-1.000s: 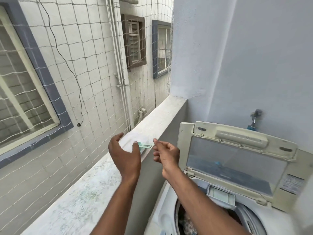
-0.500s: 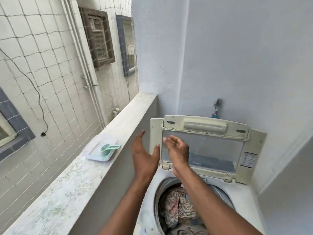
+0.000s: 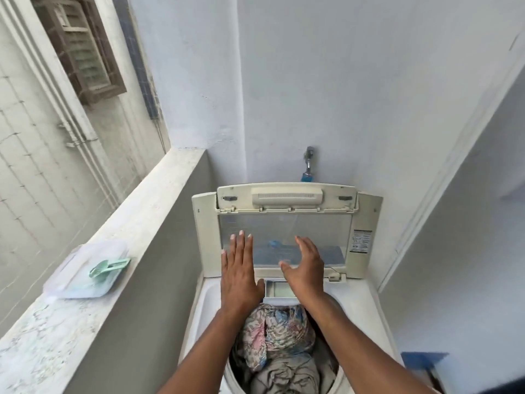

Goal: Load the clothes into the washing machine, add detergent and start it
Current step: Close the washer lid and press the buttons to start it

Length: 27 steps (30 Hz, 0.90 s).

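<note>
A white top-loading washing machine (image 3: 366,311) stands in front of me with its lid (image 3: 287,220) raised upright. Patterned and grey clothes (image 3: 279,345) fill the drum. A small open detergent tray (image 3: 277,288) sits at the drum's back rim. My left hand (image 3: 238,275) is held flat with fingers spread, in front of the lid's clear window. My right hand (image 3: 305,268) hovers beside it over the tray, fingers apart. Both hold nothing. On the ledge at left lies a clear detergent box lid (image 3: 85,271) with a green scoop (image 3: 108,265) on it.
A stone-topped parapet ledge (image 3: 133,231) runs along the left, with netting and a neighbouring building beyond. A water tap (image 3: 308,163) is on the pale blue wall behind the machine. A blue object (image 3: 423,361) is at the lower right.
My hands left the scoop and box lid on the ledge and moved right over the machine. The view turned from the ledge to face the machine squarely.
</note>
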### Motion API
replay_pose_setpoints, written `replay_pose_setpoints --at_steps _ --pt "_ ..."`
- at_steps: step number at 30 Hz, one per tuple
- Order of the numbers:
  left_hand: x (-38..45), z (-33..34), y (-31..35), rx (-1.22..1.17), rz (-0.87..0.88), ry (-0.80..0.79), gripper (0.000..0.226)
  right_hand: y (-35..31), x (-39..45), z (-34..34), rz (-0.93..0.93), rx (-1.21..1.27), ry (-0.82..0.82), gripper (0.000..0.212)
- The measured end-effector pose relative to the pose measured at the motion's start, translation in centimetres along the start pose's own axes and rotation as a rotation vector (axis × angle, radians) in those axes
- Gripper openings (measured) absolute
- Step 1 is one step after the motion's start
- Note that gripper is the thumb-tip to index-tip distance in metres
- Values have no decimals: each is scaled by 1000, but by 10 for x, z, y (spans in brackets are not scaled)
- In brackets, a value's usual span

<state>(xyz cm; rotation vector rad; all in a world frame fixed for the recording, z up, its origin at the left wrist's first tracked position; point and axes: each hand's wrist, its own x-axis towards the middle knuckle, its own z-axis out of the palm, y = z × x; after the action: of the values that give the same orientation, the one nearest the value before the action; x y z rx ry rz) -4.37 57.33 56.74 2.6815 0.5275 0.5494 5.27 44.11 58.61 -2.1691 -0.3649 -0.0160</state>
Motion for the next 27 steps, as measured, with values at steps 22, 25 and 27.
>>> replay_pose_setpoints --at_steps 22,25,27 --pt "-13 142 -20 152 -241 -276 77 159 -3 47 -62 -608 -273 87" --pt "-13 151 -24 151 -233 -297 75 168 -1 55 -71 -622 -248 82" --pt "-12 154 -23 140 -226 -309 76 171 2 58 -84 -620 -247 77"
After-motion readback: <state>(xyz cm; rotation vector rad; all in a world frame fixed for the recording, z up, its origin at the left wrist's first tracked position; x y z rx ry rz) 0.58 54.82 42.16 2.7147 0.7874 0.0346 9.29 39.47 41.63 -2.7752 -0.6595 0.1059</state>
